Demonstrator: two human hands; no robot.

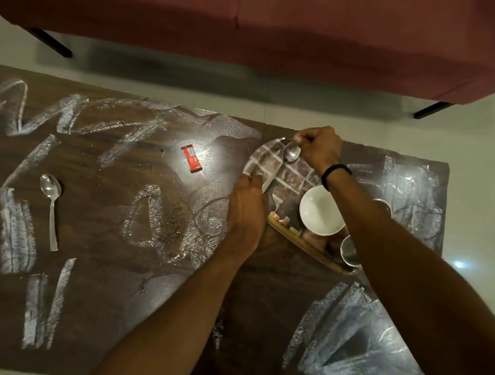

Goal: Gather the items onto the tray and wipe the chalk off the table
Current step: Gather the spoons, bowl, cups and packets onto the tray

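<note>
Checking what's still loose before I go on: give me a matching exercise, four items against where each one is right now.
Items:
1. red packet
2. white bowl
3. spoon with long handle
4. second spoon

Places:
A. on the tray
B. held by the right hand over the tray
C. far left on the table
D. mid-table, in the glare

Pairs: 1-D, 2-A, 3-C, 4-B

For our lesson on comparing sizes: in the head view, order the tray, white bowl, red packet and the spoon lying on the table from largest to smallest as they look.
1. tray
2. white bowl
3. spoon, longer than the packet
4. red packet
</note>
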